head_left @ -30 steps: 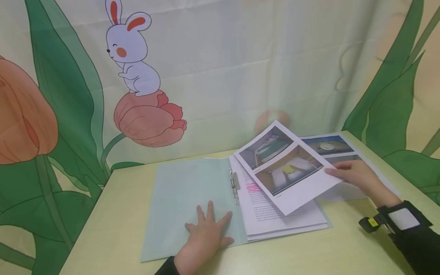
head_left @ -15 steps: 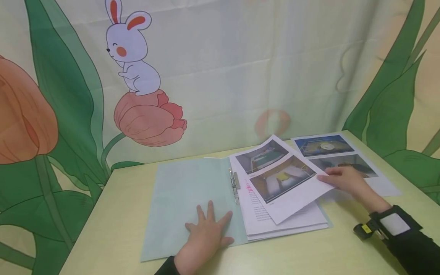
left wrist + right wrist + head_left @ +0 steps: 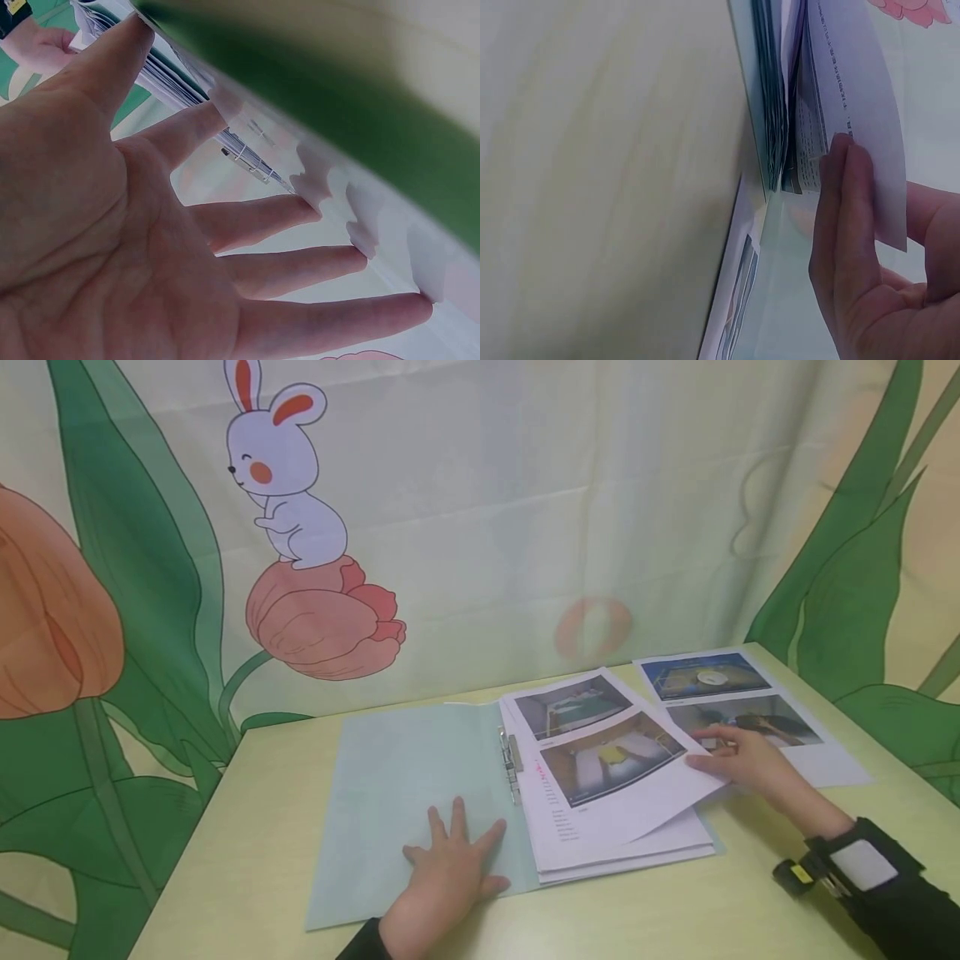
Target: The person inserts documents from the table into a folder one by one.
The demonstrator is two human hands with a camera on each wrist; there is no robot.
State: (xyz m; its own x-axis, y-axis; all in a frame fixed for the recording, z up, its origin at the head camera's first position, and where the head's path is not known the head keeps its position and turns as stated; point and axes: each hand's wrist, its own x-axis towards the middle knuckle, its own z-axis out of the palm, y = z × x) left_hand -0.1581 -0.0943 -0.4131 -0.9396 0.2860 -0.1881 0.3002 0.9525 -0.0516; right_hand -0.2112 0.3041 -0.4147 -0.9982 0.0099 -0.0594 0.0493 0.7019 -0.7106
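Pinched between the thumb and fingers of the right hand (image 3: 757, 768), a photo sheet (image 3: 611, 756) curls above the right half of a pale green folder (image 3: 412, 777) spread across the table (image 3: 247, 860). Two colour photographs fill its upper face; the right wrist view shows print on the underside, where two fingers press close together. The held corner juts past the folder's right edge, raised clear of the paper stack (image 3: 630, 858), while the sheet's left side dips toward the clip (image 3: 510, 760) at the folder's spine. Whether the clip grips that side cannot be told from here.

On the folder's left cover, the left hand (image 3: 450, 868) spreads wide, its fingertips touching the surface and its palm arched off it.

Guiding the sheet over the stack looks like the step in hand. Lining up its left edge with the folder's spine should come first, then easing the pinched corner down so the bend stays gentle. A light pinch would likely spare the paper a crease; haste could skew it or snag it on the metal. Steady left fingertips should stop the folder sliding.

Beyond the folder's right edge, a second photo sheet (image 3: 832, 768) lies partly hidden by the right hand. Behind the folder hangs a cloth (image 3: 480, 527) printed with a rabbit (image 3: 288, 485).
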